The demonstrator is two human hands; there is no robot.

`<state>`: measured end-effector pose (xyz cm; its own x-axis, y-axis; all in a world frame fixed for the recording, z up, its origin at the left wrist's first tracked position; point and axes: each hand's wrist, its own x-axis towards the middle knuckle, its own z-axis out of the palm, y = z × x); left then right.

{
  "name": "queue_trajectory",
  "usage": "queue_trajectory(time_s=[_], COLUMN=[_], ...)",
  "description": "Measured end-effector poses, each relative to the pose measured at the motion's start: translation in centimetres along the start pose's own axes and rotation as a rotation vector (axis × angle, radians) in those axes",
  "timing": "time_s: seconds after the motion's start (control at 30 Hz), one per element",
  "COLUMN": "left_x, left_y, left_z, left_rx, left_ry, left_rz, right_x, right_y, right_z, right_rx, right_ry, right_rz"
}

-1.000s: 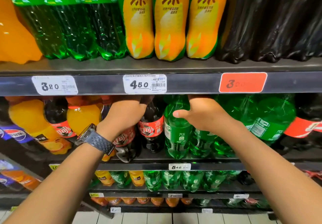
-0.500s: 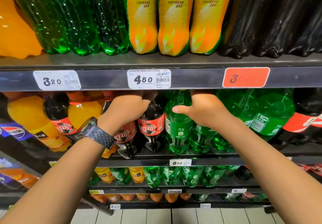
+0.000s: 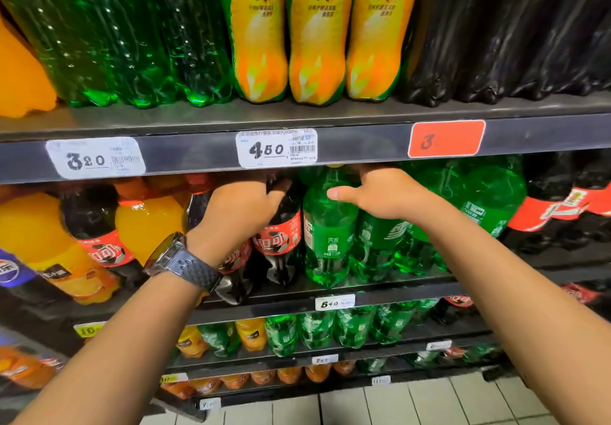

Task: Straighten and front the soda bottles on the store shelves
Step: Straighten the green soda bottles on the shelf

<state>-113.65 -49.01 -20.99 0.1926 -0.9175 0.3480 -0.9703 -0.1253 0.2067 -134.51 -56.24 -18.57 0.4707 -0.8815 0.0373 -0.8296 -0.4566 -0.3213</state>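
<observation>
Mid-shelf, left hand [image 3: 238, 213] still grips cola [image 3: 281, 234], right hand [image 3: 383, 196] green bottle [image 3: 327, 229].

Price labels, top row, left to right: a white label reading 320 [image 3: 96, 157]; a white label reading 450 [image 3: 277, 148] with a barcode; an orange-red label [image 3: 446, 138] showing a 3, the rest illegible.

Next row down: a smaller white label reading 540 [image 3: 334, 302] at centre. A yellow label [image 3: 88, 329] lies lower left, with the digits 10 legible.

The lowest white labels [image 3: 324, 359] are too blurred to read.

Floor [image 3: 429, 404]: pale square tiles with dark joints, nearest, at the bottom right.

Wristwatch [image 3: 180, 264]: dark perforated strap, near left.
</observation>
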Motion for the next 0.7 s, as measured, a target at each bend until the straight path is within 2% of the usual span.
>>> queue_trajectory(time_s=[0.07, 0.17, 0.23, 0.33, 0.47, 0.53, 0.7], left_x=[0.2, 0.2, -0.2, -0.9, -1.7, -1.6, -1.0], left_y=[0.1, 0.0, 0.1, 0.4, 2.2, 3.4, 6.2], left_z=[-0.1, -0.2, -0.3, -0.5, -0.6, -0.4, 1.5], left_rx=[0.019, 0.005, -0.023, -0.036, -0.026, -0.052, 0.012], left_ry=[-0.073, -0.072, -0.026, 0.041, 0.277, 0.307, 0.259], left_rz=[-0.017, 0.008, 0.037, 0.085, 0.316, 0.371, 0.254], right_x=[0.1, 0.0, -0.2, -0.5, -1.6, -2.1, -3.6], right_y=[-0.4, -1.4, -1.5, -1.3, -0.6, 0.6, 3.4], right_z=[0.2, 1.7, 2.1, 2.2, 1.5, 0.6, 0.1], right_rx=[0.026, 0.002, -0.058, 0.026, 0.146, 0.129, -0.043], right_ry=[0.029, 0.174, 0.235, 0.243, 0.351, 0.422, 0.597], right_rz=[0.05, 0.033, 0.022, -0.038, -0.129, -0.106, -0.152])
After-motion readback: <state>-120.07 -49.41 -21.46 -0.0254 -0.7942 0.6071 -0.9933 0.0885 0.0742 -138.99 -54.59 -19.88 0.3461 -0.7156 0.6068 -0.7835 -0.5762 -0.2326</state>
